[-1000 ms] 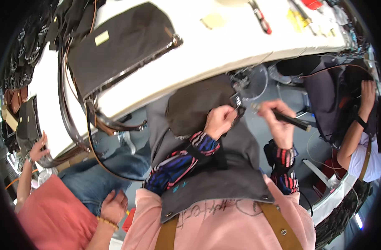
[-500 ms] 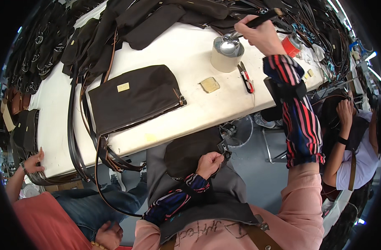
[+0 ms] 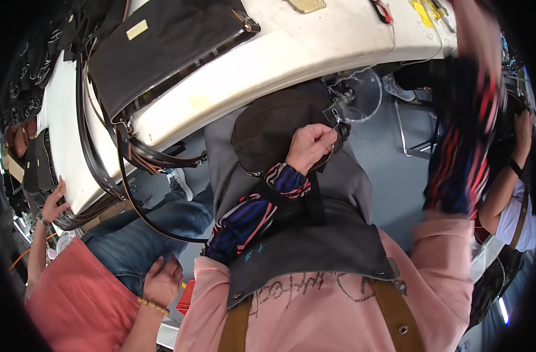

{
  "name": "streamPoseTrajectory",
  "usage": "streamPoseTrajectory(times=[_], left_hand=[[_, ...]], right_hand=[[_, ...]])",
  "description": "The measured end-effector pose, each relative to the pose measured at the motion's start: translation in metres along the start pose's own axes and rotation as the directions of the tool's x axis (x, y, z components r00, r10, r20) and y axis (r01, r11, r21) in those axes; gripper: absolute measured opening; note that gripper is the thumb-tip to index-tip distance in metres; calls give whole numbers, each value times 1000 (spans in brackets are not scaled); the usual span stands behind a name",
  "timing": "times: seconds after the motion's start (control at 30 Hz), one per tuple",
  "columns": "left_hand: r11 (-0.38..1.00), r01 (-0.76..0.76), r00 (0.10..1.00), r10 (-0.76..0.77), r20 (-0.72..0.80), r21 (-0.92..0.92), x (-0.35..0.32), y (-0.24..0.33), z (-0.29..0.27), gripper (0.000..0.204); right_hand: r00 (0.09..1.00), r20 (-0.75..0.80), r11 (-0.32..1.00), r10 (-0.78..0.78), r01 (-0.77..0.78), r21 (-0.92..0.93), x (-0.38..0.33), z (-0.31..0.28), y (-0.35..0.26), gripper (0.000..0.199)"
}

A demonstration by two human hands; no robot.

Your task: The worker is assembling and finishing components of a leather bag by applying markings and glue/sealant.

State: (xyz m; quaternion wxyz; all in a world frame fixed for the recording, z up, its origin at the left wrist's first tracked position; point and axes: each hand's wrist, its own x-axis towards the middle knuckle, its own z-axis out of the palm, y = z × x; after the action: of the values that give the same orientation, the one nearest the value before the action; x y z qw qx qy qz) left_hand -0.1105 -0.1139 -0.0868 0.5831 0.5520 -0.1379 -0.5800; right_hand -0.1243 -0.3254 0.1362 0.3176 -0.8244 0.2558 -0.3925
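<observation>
A long white worktable (image 3: 291, 56) curves across the top, carrying a dark zippered bag (image 3: 162, 53) with long straps (image 3: 98, 164) that hang over its edge. Below it, on the person's grey apron (image 3: 315, 234), rests a smaller dark brown bag (image 3: 274, 126). The left hand (image 3: 309, 146) pinches the metal ring (image 3: 336, 120) at this bag's corner, fingers closed on it. The right hand (image 3: 476, 23) is raised and blurred, so its grip cannot be told.
</observation>
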Motion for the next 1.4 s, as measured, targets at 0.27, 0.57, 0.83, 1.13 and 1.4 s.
streamPoseTrajectory(times=[0.27,0.57,0.83,1.13,1.4], left_hand=[[993,116,993,-116,-20,29,-7,1,-1,13],[992,109,992,-103,-76,66,-6,-5,4,12],[994,99,994,-97,-57,37,-5,-10,-1,13],[995,95,992,-93,-87,21,-6,-3,-6,13],[998,-33,999,32,-23,-54,-22,19,-10,15]], right_hand=[[749,153,709,645,-661,246,-244,16,55,12],[827,249,846,504,-531,51,-259,39,47,9],[736,403,760,544,-635,135,-262,38,52,6],[793,435,806,427,-551,214,-255,42,51,3],[848,374,844,375,-479,239,-248,22,41,7]])
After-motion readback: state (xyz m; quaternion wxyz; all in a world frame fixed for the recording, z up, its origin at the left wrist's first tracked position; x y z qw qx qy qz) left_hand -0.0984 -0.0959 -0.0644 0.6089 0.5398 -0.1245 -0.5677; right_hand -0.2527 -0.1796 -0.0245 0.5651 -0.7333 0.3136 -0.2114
